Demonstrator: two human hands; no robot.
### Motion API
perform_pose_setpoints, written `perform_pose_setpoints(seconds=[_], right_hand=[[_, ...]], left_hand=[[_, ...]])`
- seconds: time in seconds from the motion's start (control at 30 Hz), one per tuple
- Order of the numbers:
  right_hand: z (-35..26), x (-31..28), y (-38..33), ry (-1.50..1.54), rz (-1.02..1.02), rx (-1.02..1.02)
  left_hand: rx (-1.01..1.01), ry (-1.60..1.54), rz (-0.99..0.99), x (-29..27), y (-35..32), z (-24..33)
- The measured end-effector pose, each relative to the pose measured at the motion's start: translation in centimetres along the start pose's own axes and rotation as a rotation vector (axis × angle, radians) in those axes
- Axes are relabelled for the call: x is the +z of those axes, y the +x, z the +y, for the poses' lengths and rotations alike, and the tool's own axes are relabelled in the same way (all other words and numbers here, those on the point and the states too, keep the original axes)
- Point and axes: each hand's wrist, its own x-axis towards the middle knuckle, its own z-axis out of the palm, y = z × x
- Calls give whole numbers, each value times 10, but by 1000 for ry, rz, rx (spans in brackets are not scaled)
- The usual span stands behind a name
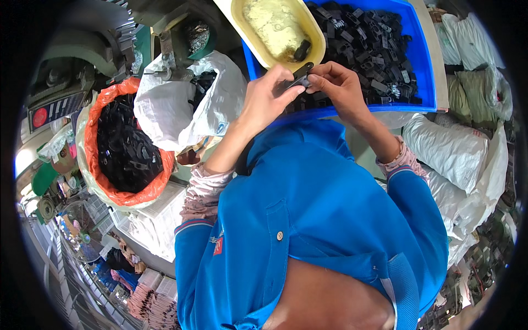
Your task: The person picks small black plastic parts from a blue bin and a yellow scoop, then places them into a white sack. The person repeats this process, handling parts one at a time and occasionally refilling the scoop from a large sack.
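From the head view I see my left hand (268, 96) and right hand (336, 82) meeting over the near rim of the blue bin (423, 66), fingers of both pinched together on one small black plastic part (300, 77). The bin holds a heap of like black parts (374, 49); a yellow tub (278, 30) sits beside it, and an orange-lined sack (126, 148) lies to my left.

Matt black plastic part (297, 77) between the fingers — more like it heaped in a glossy blue plastic crate (423, 66). Smooth cream plastic tub (316, 41), greasy yellow inside. Crinkled orange bag (118, 93) — thin, shiny film. Blue cloth shirt (324, 220), soft, matt.
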Motion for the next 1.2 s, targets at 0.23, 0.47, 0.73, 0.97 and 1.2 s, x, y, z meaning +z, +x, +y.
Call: perform_pose_setpoints(seconds=[0.23,0.47,0.73,0.97,1.2], right_hand=[[-29,0,36,-839,-181,-420],[-11,6,138,-2115,-709,-673],[-65,48,121,-1138,-658,-449],[-46,102,104,-689,-525,-121],[-43,150,114,-840,-556,-380]], left_hand=[[26,-94,145,-16,-24,-47],[100,-81,325,-26,-35,-36],[147,-115,513,-69,-58,-59],[201,-135,457,-112,-67,-54],[231,48,412,-155,-73,-60]])
